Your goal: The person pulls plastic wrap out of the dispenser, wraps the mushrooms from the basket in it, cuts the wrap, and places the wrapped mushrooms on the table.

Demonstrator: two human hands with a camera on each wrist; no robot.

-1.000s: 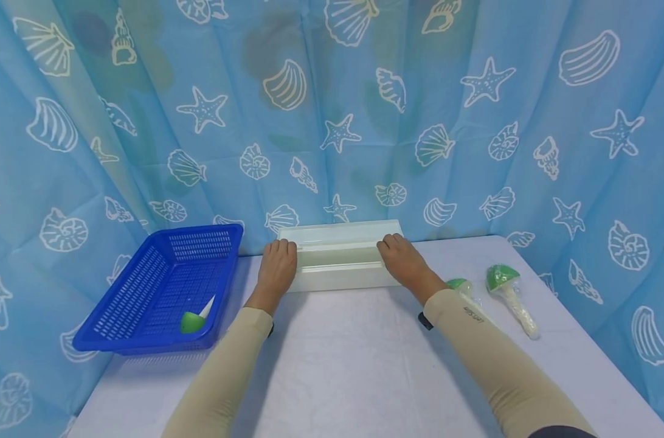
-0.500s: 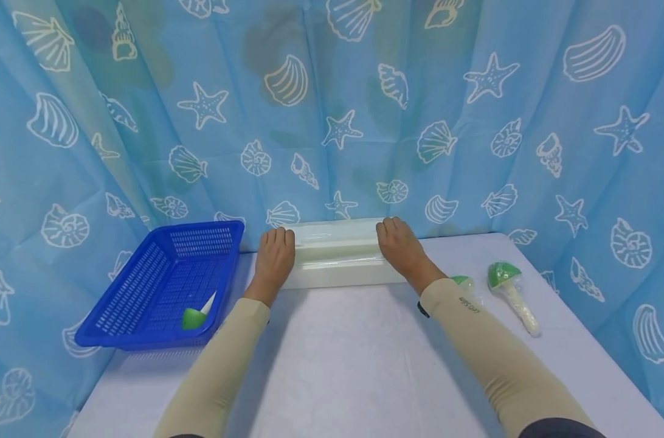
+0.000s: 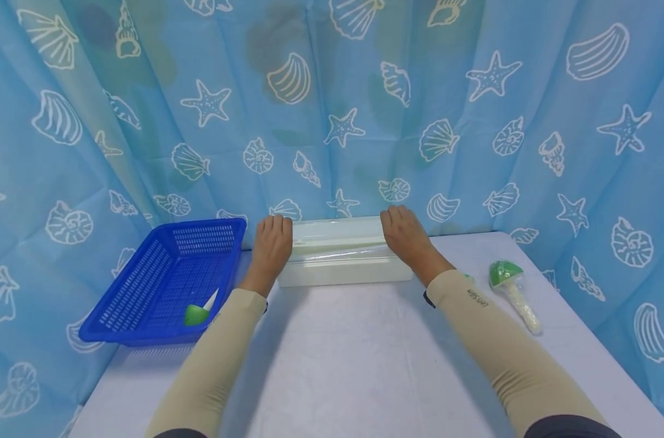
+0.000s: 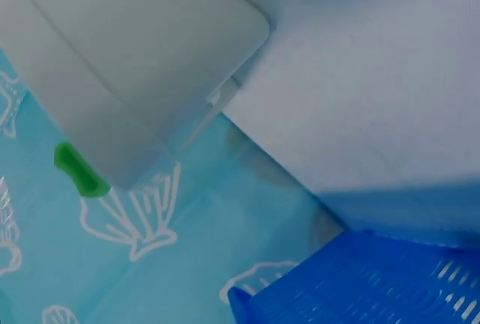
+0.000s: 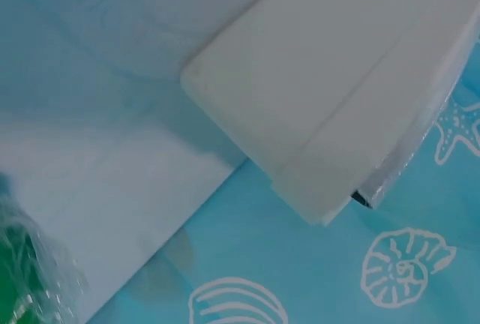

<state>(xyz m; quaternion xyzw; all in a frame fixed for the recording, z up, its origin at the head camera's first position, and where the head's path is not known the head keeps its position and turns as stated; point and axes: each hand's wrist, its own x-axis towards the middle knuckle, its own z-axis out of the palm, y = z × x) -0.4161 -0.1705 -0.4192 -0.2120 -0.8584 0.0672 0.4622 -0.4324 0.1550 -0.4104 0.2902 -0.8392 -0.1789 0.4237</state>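
Note:
At the back of the table stands a long white box (image 3: pixel 345 271), its lid (image 3: pixel 337 229) raised. A clear plastic film (image 3: pixel 343 253), glossy and slanting, spans the box opening between the hands. My left hand (image 3: pixel 273 246) has its fingers curled at the left end, and my right hand (image 3: pixel 406 238) is curled at the right end. Each seems to pinch the film; the fingertips are hidden. In the left wrist view, the box's end (image 4: pixel 135 61) shows beside a small green piece (image 4: pixel 81 171). The right wrist view shows the other box end (image 5: pixel 315 91) with shiny film (image 5: pixel 409 148) along it.
A blue mesh basket (image 3: pixel 162 333) on the left holds a green-and-white item (image 3: pixel 197 314). To the right lies a green-topped, white-handled item (image 3: pixel 515 295) in clear wrap. A similar green item (image 3: pixel 469 278) is mostly behind my right sleeve. A blue shell-print curtain (image 3: pixel 343 152) hangs behind.
Both hands have risen, drawing the film up from the box opening; it now shows as a slanted glossy strip. The right forearm covers more of the nearer green item.

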